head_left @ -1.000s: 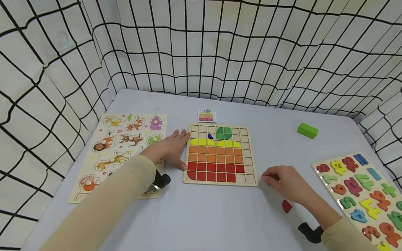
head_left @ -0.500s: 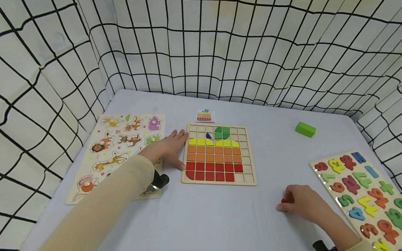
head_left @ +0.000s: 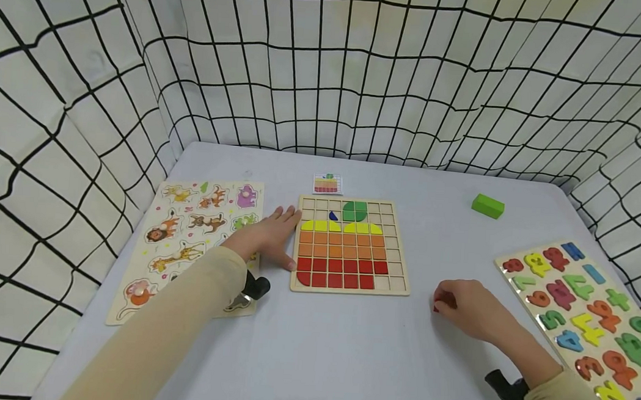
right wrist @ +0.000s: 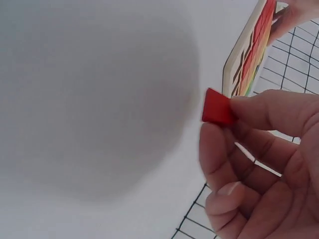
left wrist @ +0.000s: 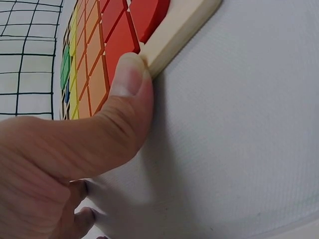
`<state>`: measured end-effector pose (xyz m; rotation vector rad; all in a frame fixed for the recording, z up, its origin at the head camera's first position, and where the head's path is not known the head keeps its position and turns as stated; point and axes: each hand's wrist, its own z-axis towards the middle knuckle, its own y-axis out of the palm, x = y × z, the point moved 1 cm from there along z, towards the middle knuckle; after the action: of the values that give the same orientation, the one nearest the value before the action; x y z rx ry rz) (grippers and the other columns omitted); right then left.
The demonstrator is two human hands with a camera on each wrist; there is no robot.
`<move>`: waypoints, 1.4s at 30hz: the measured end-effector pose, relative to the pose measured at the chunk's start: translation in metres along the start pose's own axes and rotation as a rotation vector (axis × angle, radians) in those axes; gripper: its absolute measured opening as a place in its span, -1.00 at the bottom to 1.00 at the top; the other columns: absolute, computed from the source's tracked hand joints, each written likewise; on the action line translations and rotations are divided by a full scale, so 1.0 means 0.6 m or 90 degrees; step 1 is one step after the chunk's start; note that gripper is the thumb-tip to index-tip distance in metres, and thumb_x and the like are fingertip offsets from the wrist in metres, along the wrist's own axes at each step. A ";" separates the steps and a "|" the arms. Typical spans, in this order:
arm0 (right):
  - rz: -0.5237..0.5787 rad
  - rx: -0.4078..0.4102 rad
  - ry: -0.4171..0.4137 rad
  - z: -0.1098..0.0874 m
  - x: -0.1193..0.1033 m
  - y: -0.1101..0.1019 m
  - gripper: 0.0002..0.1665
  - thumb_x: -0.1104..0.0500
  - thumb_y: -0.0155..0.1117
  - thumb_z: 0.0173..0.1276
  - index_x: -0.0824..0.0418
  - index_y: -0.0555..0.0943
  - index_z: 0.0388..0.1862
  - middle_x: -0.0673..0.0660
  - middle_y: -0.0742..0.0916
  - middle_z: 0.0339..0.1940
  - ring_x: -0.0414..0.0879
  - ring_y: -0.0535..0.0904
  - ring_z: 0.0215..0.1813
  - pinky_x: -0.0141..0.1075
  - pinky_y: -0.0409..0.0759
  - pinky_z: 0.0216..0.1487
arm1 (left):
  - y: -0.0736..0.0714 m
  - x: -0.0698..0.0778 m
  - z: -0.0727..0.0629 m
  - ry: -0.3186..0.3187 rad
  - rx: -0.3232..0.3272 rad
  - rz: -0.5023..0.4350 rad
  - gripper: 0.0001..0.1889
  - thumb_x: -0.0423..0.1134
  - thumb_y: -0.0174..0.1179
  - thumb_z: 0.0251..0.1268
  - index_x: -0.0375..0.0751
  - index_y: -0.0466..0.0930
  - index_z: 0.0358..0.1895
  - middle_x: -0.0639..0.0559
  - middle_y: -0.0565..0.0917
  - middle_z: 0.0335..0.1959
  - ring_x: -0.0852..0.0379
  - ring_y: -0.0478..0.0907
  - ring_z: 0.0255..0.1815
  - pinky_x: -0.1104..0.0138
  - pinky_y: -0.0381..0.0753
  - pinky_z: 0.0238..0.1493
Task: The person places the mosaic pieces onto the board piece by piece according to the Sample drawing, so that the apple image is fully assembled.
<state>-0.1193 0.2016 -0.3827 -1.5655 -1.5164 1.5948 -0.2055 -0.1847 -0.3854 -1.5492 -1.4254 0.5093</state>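
My left hand [head_left: 270,238] lies along the left edge of a wooden grid board [head_left: 398,255] filled with coloured tiles. In the left wrist view the thumb presses on the board's corner rim beside red tiles [left wrist: 121,39], its fingers fairly straight. Off to the board's right, my right hand [head_left: 470,307] pinches a small red tile [right wrist: 217,107] between thumb and index finger, held above the white table. Only a sliver of this tile shows in the head view. Red, orange, yellow, green and blue tiles sit in the grid, and two cells at the bottom right are bare.
A small picture card [head_left: 327,184] lies behind the grid board. To the left is an animal puzzle board [head_left: 139,267], partly under my left arm. On the right rest a green block [head_left: 488,206] and a number puzzle board [head_left: 599,291]. Netting surrounds the table.
My right hand went right to the loose red tile on the table and picked it up. It has since moved slightly back toward the grid board. The left hand stays put.
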 end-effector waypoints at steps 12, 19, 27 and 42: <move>0.247 0.033 -0.008 0.077 -0.042 0.024 -0.84 0.25 0.32 0.42 0.23 0.69 -0.05 0.03 0.81 -0.41 -0.13 0.68 -0.38 -0.36 0.63 -0.30 | -0.002 0.000 0.000 0.000 -0.005 0.003 0.27 0.10 0.49 0.16 -0.32 -0.27 0.66 -0.30 -0.24 0.70 -0.32 -0.35 0.71 -0.10 -0.15 0.70; 0.260 0.039 0.041 0.101 -0.058 0.044 -0.79 0.19 0.39 0.41 0.27 0.70 -0.06 0.06 0.78 -0.38 -0.14 0.62 -0.37 -0.37 0.65 -0.31 | -0.001 0.000 0.000 0.000 -0.010 0.001 0.26 0.10 0.48 0.17 -0.31 -0.27 0.67 -0.29 -0.25 0.70 -0.32 -0.36 0.71 -0.10 -0.15 0.70; 0.199 0.061 0.032 0.106 -0.068 0.055 -0.86 0.20 0.40 0.39 0.24 0.75 -0.14 0.06 0.77 -0.32 -0.13 0.57 -0.27 -0.39 0.60 -0.27 | -0.002 0.001 0.001 -0.007 -0.011 0.002 0.26 0.09 0.49 0.15 -0.30 -0.26 0.67 -0.27 -0.24 0.71 -0.31 -0.36 0.72 -0.11 -0.13 0.69; 0.197 0.067 0.018 0.099 -0.077 0.051 -0.76 0.26 0.43 0.34 0.30 0.73 -0.04 0.06 0.74 -0.32 -0.14 0.57 -0.28 -0.44 0.59 -0.29 | -0.001 0.000 0.003 -0.014 -0.010 -0.002 0.26 0.09 0.49 0.15 -0.28 -0.25 0.67 -0.25 -0.24 0.71 -0.28 -0.37 0.72 -0.10 -0.14 0.70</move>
<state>-0.1485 0.1290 -0.4048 -1.8215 -1.1979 1.7762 -0.2073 -0.1840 -0.3854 -1.5586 -1.4513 0.5151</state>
